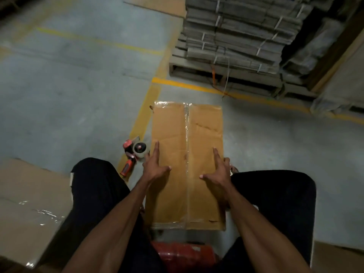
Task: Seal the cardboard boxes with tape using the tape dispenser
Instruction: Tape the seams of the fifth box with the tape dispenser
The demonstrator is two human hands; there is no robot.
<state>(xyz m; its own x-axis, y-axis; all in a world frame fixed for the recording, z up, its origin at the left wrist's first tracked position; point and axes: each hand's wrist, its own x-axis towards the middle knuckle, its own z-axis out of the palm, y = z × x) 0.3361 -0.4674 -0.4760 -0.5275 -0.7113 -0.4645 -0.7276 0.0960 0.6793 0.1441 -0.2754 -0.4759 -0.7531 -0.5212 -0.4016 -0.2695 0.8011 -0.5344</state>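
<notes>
Cardboard, brown and creased, made up the box (187, 164) that lay on the floor (69, 85) between the seated person's knees, a strip of clear tape (186, 154) running down its middle seam and more tape shining along its far edge. Both hands rested flat on its top. The left hand (154, 166) lay near the left edge, fingers straight and spread, thumb pointing toward the seam, gripping nothing. The right hand (219, 170) lay near the right edge in the same way, fingers straight, thumb turned inward, with nothing held. Just beside the box on its left, close to the left hand, the dispenser (134, 154) lay on a yellow line (145, 109), its red handle toward the person. Another taped box (29, 203) sat at the left. Beyond, a pallet (226, 73) carried strapped bundles of flat cardboard (246, 30).
</notes>
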